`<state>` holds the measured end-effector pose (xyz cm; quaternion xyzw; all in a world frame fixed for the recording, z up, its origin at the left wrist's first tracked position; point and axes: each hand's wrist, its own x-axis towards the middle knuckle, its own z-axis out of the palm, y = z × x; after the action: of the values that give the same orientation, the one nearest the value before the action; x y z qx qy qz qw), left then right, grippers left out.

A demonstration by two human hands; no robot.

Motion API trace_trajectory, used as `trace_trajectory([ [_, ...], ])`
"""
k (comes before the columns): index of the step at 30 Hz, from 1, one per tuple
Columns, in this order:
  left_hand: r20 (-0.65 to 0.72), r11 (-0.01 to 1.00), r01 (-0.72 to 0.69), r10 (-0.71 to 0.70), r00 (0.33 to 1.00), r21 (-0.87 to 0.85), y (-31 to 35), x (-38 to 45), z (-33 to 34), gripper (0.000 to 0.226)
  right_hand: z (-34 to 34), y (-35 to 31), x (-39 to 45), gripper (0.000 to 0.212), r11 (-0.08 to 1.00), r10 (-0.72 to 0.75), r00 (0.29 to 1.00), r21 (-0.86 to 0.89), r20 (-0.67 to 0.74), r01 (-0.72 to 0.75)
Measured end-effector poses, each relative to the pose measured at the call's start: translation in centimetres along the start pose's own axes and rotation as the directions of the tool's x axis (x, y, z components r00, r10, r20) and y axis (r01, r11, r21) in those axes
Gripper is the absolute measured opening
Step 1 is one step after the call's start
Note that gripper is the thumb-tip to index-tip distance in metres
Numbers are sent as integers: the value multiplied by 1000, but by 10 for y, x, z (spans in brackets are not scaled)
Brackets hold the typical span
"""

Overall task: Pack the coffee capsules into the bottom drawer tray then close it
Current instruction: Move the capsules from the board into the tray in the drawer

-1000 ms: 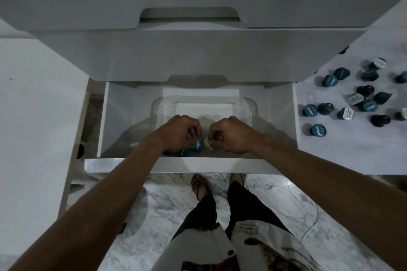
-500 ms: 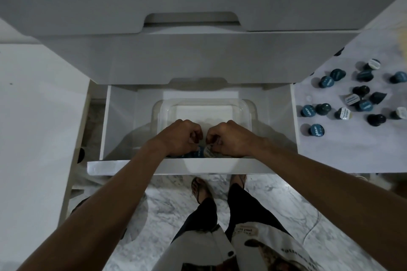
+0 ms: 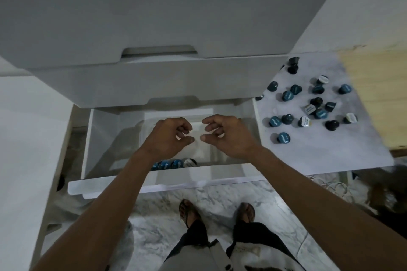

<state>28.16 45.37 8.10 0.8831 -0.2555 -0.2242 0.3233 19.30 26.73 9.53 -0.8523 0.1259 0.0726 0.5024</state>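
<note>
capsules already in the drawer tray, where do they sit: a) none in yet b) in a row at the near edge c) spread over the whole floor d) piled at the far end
b: the capsules form a short row along the near edge of the clear tray, below the left hand; the tray's middle is bare.

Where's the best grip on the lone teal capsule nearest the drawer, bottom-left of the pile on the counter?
Pinch the teal capsule across its sides just under the foil rim, coming from above. Its printed foil face points up, and the counter around it is bare, so fingers fit either side. The right hand is nearer.
</note>
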Motion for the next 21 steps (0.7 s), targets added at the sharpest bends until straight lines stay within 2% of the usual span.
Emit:
trace_trajectory([
  [3,-133,998,-38,30,991,-53,35,2,11,22,-30,-3,-19,39,998,-48,994,37,-98,52],
  [7,-281,978,-160,118,952,-132,105,8,35,17,-94,10,-48,33,991,-125,963,11,-239,131],
  [10,-365,956,-218,135,921,-196,167,14,64,12,-152,38,-73,24,990,-107,946,58,-306,130],
  [15,-381,947,-221,119,917,-234,241,27,136,13,-235,110,-105,16,999,-30,910,29,-413,46],
  [21,-368,974,-84,1,930,-209,246,37,223,17,-264,181,-108,16,993,81,900,-40,-427,-108],
])
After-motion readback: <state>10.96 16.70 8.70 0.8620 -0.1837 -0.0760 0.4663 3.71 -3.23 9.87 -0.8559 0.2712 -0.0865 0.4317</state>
